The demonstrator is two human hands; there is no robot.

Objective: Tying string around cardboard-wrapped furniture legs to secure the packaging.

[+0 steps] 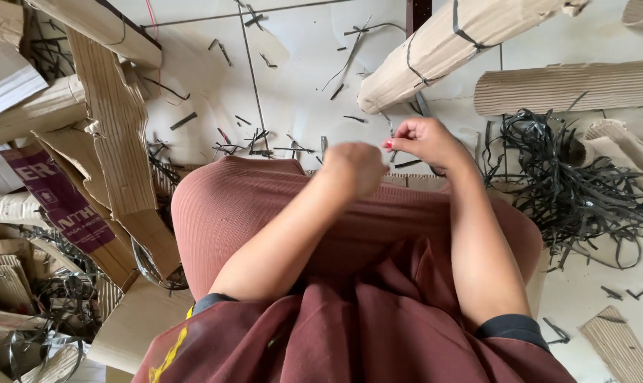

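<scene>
Head view, looking down over lap in ribbed rust-pink fabric (265,206). Left hand (353,168) raised above knees, blurred, fingers curled inward; grip state not readable, contents can't tell. Right hand (428,142) just beside it, slightly further out, thumb and forefinger pinched tight on thin dark strip (392,135) running up from fingertips; rest of fingers folded. Hands near each other, not clearly touching. Strip held in air above near edge of flat cardboard piece (414,181) lying across knees. Floor (300,78) pale, littered with short black strap offcuts (257,145). Straight ahead: rolled cardboard bundle (449,42) bound with black straps, lying diagonal, near end just beyond right hand. Right of it: corrugated sheet (563,89), ribs up, lying flat. Below that: big tangled heap of black strapping (570,184), just beside right forearm. Left side: stack of torn corrugated cardboard (116,135), one piece with purple printed panel (59,198), more strapping scraps mixed in lower left. Small corrugated offcut (619,344) at bottom right.
</scene>
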